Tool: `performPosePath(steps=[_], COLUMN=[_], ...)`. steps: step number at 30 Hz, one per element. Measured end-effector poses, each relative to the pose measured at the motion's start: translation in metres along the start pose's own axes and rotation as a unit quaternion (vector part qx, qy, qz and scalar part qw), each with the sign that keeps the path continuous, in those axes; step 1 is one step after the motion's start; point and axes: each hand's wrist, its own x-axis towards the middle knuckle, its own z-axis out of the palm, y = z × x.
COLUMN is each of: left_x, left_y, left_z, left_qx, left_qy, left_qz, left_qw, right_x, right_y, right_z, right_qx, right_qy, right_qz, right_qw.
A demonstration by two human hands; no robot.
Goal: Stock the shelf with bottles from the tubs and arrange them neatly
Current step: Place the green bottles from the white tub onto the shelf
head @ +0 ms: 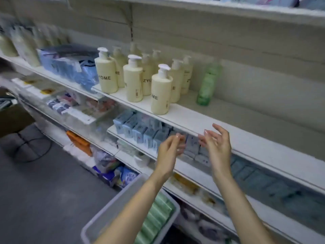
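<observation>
Both hands hovering empty in front of the shelf edge.
Left hand [171,148] and right hand [217,144] facing each other, fingers loose, holding nothing; cream pump bottles [161,93] and a green bottle [207,85] standing on the shelf [228,131]; more green bottles lying in the tub [105,213] below.

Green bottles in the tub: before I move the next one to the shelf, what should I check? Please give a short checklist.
1. Left hand free: ok, holds nothing.
2. Right hand free: ok, holds nothing.
3. Green bottles left in tub: ok.
4. Bare shelf right of the standing green bottle: ok.
5. Its label faces front: cannot tell, blurred.
</observation>
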Motion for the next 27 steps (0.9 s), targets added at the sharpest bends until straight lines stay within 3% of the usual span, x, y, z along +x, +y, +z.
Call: performPosePath(steps=[6,10,19,27], left_x=[-0.11,-0.144,-0.141,-0.088], left_y=[-0.111,-0.151,-0.187,-0.235], left_z=[-0.094,-0.139,-0.182,-0.21], left_qx=[0.0,0.026,0.051,0.055], left_qy=[0.105,0.131,0.125,0.153], left_qz=[-0.18,-0.256,-0.331,-0.372], left_qw=[0.978,0.957,0.934,0.914], right_x=[-0.152,-0.205,-0.204,-0.188], right_y=[0.088,0.127,0.192,0.279], right_z=[-0.006,-0.009,-0.004,0.006], right_qx=[-0.064,-0.092,-0.095,-0.094], right_qy=[-0.083,-0.089,-0.041,-0.014], right_qz=[0.181,0.29,0.411,0.509], right_qw=[0.978,0.949,0.906,0.856])
